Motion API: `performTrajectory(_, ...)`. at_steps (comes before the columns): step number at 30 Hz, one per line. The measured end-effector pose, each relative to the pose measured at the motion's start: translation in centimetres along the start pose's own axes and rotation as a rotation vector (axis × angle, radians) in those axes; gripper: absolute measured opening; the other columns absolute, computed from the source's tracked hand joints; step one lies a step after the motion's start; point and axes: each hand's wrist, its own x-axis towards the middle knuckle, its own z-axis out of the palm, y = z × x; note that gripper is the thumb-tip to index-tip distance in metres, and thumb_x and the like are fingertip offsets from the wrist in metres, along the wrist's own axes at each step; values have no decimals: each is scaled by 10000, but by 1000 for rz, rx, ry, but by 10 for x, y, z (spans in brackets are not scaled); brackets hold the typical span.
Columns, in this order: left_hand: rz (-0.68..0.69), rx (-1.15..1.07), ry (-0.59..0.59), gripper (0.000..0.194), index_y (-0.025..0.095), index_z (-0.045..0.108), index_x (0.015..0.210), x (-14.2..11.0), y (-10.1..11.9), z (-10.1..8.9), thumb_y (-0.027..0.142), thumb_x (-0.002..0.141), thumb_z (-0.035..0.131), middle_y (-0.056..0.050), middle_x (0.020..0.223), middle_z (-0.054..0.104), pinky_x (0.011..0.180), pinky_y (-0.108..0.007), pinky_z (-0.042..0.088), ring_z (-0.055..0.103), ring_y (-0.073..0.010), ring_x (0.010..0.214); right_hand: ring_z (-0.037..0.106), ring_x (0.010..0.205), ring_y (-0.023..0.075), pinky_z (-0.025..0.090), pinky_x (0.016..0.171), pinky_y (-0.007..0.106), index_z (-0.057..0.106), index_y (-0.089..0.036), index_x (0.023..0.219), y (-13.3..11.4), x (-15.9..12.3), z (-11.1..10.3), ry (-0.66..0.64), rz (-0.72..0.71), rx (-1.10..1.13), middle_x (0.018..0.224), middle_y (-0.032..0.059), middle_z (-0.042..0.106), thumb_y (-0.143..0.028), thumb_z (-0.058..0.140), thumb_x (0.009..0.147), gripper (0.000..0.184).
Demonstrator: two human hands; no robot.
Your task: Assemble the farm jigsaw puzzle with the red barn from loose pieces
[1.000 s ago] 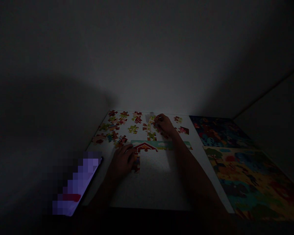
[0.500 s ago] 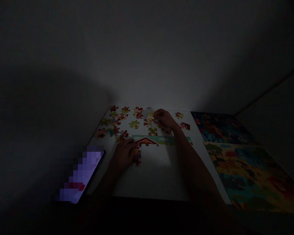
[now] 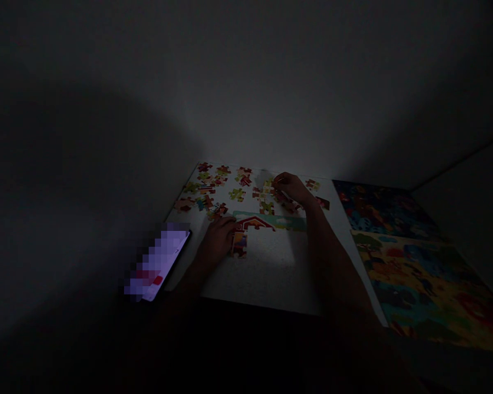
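Note:
On a white board lies a partly joined jigsaw puzzle (image 3: 287, 222), a strip with a red barn roof and a green and blue band. Joined pieces (image 3: 240, 244) run down from its left end. My left hand (image 3: 218, 239) rests beside that corner, fingers stretched out flat and touching the puzzle's edge. Beyond the strip, my right hand (image 3: 291, 187) pinches a small light puzzle piece (image 3: 276, 183) over a group of green and yellow pieces (image 3: 267, 203). Dim light and the fingers hide most of the pinched piece.
Loose puzzle pieces (image 3: 205, 189) are scattered at the board's far left. A phone (image 3: 168, 262) with a lit screen lies at the left edge. Two colourful picture sheets (image 3: 419, 279) lie on the right. A pale wall (image 3: 263, 98) rises behind the board (image 3: 271, 279).
The camera view has shifted, so the board and hands appear higher and farther right. Both hands keep nearly the same places over the board, the right still pinching.

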Motion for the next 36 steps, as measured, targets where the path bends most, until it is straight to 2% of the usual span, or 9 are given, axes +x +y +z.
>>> performTrajectory(3, 8, 14, -1, 372, 220, 716, 1079, 0, 0, 0, 64, 868, 452, -58, 1227, 660, 1064, -431, 466, 592, -212, 1174, 591, 588, 137, 478, 589, 258, 576, -191, 784, 9, 3, 0, 42, 39, 15, 690, 12, 663, -197, 670, 744, 103)
performTrajectory(9, 26, 35, 14, 326, 209, 715, 1064, 0, -2, 3, 101, 906, 451, -62, 1217, 660, 1055, -432, 468, 593, -216, 1174, 666, 709, 162, 525, 673, 283, 573, -196, 839, 29, 12, 1, 282, 130, -31, 816, 40, 709, -250, 649, 775, 113)
performTrajectory(12, 44, 50, 42, 311, 208, 718, 1049, 0, -5, 5, 105, 898, 465, -63, 1216, 659, 1055, -431, 468, 600, -220, 1161, 674, 719, 162, 537, 677, 284, 585, -184, 885, 35, 15, 2, 344, 165, 1, 865, 54, 719, -217, 626, 787, 111)
performTrajectory(17, 57, 62, 76, 306, 209, 716, 1050, -1, -7, 6, 142, 922, 446, -72, 1210, 661, 1017, -422, 498, 615, -226, 1130, 691, 831, 177, 564, 769, 313, 606, -152, 1081, 44, 21, 5, 270, 126, 42, 1028, 96, 728, -178, 653, 758, 327)
performTrajectory(20, 57, 69, 72, 310, 207, 716, 1048, -2, -6, 6, 149, 927, 436, -75, 1216, 659, 1018, -429, 498, 612, -231, 1136, 669, 1010, 200, 541, 915, 358, 609, -155, 1194, 52, 24, 7, 206, 18, -33, 1192, 98, 695, -167, 642, 743, 453)
performTrajectory(23, 54, 81, 61, 317, 201, 716, 1055, -2, -6, 5, 149, 928, 430, -81, 1225, 660, 1021, -441, 497, 612, -237, 1140, 630, 1117, 216, 494, 1014, 402, 602, -141, 1267, 56, 26, 8, 146, -45, -143, 1237, 96, 681, -118, 548, 757, 513)
performTrajectory(28, 49, 86, 56, 319, 197, 714, 1075, -2, -3, 3, 150, 922, 437, -86, 1238, 658, 1028, -452, 493, 608, -245, 1154, 547, 1275, 255, 394, 1134, 427, 637, -93, 1264, 47, 25, 3, 112, -85, -408, 1345, 160, 619, -48, 456, 751, 546)
performTrajectory(31, 42, 85, 40, 321, 207, 716, 1079, -2, -1, 1, 154, 920, 441, -82, 1241, 657, 1020, -450, 500, 608, -244, 1155, 557, 1276, 258, 410, 1126, 406, 650, -122, 1269, 37, 21, 0, 59, -91, -485, 1350, 139, 624, -48, 464, 763, 544)
performTrajectory(36, 30, 98, 28, 328, 211, 718, 1067, -1, 0, -1, 139, 902, 444, -75, 1230, 663, 1015, -439, 505, 612, -238, 1149, 591, 1251, 243, 424, 1108, 376, 640, -124, 1297, 21, 14, 1, 13, -11, -536, 1351, 132, 635, -77, 499, 810, 509)
